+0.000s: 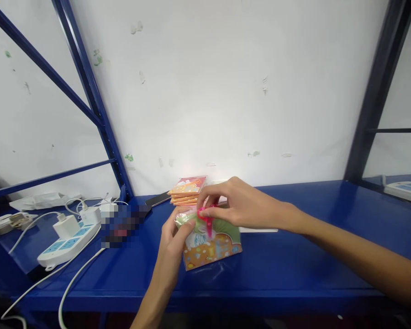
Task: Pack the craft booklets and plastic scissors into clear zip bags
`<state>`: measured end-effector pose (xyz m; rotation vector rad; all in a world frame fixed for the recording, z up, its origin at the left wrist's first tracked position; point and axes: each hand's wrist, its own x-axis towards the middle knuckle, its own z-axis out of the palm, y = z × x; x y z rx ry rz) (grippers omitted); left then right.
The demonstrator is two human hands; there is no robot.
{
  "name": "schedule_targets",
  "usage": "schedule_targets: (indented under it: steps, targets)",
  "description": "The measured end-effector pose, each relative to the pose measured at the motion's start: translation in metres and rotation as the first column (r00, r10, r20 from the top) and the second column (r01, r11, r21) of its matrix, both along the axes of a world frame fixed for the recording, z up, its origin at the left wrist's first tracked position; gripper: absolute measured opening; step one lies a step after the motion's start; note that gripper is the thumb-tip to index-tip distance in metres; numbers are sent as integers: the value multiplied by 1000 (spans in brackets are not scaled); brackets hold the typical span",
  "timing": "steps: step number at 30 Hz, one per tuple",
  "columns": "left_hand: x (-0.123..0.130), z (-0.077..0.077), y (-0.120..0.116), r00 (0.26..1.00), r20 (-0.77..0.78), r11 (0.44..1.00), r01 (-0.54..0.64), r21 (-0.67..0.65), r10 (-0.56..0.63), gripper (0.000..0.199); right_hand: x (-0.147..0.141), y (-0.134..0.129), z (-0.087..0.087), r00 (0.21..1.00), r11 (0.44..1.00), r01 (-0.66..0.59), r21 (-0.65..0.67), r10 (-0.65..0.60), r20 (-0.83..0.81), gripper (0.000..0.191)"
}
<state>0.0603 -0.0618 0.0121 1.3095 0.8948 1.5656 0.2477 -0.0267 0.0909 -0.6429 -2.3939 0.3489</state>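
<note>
My left hand [174,230] grips the upper left edge of a clear plastic bag [222,266], thumb on the front. Inside it lies a printed booklet or card [212,251] with a green and brown cartoon picture. My right hand [222,208] pinches small pink plastic scissors [209,226] at the bag's top edge. They point downward over the picture; whether they are inside the bag or in front of it I cannot tell. Just behind my hands stands a stack of orange-edged printed packs [187,189].
Left on the blue table [294,265] sits a white power strip [66,244] with plugged chargers and trailing cables. A dark phone-like slab [157,199] lies behind. A white flat item [258,230] shows right of the bag. Blue metal posts [99,105] frame the left side.
</note>
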Motion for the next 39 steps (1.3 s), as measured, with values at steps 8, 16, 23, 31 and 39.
schedule_targets:
  steps: [8, 16, 23, 31, 39]
  targets:
    - [1, 1, 0, 1000, -20, 1000, -5, 9, 5, 29, 2, -6, 1, 982, 951, 121, 286, -157, 105, 22]
    - [-9, 4, 4, 989, -149, 999, 22, -40, -28, 39, 24, 24, 2, 956, 968, 137, 209, -185, 229, 54]
    - [-11, -9, 8, 994, -80, 978, 60, -199, -77, 39, 45, 46, -34, 976, 988, 28, -153, 6, 219, 40]
    - [-24, -23, 26, 649, -759, 973, -131, -190, -61, 44, 55, 49, -92, 980, 987, 117, -115, -95, 176, 30]
    - [-14, -14, 8, 84, -996, 961, -276, -23, 0, 30, 50, 48, -125, 953, 981, -18, 194, -43, 301, 29]
